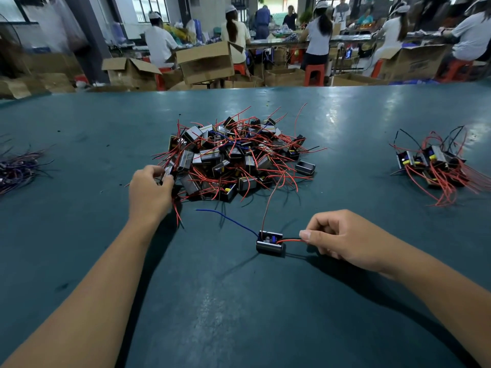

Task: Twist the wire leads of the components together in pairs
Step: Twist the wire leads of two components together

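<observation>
The right hand [342, 239] pinches a red + black wire pair [291, 239] between thumb and finger, other fingers curled in. Those wires run to one small black box part [269, 242], which sits on the green surface [239, 301] in the middle, nearer the near edge than the far one. A blue wire [225, 217] and a long thin red wire [268, 205] also stick out of that part and lie loose.

The left hand [151, 192] is curled round another small part [167, 173] at the near-left side of the big pile [236, 158]. Fingers hide most of it, so can't tell exactly how it's held.

The pile sits mid surface, a bit toward the far edge. A smaller bunch of parts [433, 166] lies near the right edge, and a bundle of dark wires [18, 166] at the left edge.

How it'll handle, I think: the parts look small + light, so a tug on a wire will drag the whole box along. Wires look thin, soft and bendy, and they prob. keep a twist once turned. They tangle easy, so pulling one from the pile may lift others too. Best place to hold: pinch two wires side by side close to the box, twist out toward the tips. Don't yank hard where the wire meets the box, it could snap off there.
</observation>
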Available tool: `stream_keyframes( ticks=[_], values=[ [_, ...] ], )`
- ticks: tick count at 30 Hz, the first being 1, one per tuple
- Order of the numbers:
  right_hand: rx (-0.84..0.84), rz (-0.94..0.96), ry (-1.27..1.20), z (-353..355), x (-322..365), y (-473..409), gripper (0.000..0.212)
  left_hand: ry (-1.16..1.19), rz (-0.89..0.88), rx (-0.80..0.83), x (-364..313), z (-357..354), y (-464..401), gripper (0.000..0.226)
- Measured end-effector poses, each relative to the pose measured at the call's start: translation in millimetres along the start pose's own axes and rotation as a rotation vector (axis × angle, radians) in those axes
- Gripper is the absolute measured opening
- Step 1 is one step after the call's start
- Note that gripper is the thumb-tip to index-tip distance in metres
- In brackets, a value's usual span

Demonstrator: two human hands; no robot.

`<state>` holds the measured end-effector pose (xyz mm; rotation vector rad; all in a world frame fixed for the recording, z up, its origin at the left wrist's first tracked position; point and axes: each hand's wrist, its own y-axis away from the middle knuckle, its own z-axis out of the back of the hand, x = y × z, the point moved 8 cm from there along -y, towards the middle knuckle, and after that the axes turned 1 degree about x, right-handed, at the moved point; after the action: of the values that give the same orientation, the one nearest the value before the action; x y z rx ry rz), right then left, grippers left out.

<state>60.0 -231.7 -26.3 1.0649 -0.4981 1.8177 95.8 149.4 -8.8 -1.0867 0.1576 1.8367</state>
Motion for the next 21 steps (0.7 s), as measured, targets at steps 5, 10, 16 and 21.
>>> stream_keyframes(
  ticks=[5, 10, 16, 21],
  values=[
    [-0.001, 0.005, -0.002, 0, -1, -1, 0.028, -0.139, -0.064, 0.000, -3, -1, 0, 0.029],
    [0.010, 0.005, 0.007, -1, -2, -1, 0.028, -0.047, -0.221, -0.173, -35, 22, 11, 0.018],
    [0.013, 0.004, -0.024, -1, 2, -1, 0.040, 0.684, -0.103, -0.098, -72, 38, 31, 0.019],
    [0.011, -0.007, -0.047, -1, 3, -1, 0.045, 1.255, 0.102, 0.362, -112, 6, 65, 0.013]
  ],
)
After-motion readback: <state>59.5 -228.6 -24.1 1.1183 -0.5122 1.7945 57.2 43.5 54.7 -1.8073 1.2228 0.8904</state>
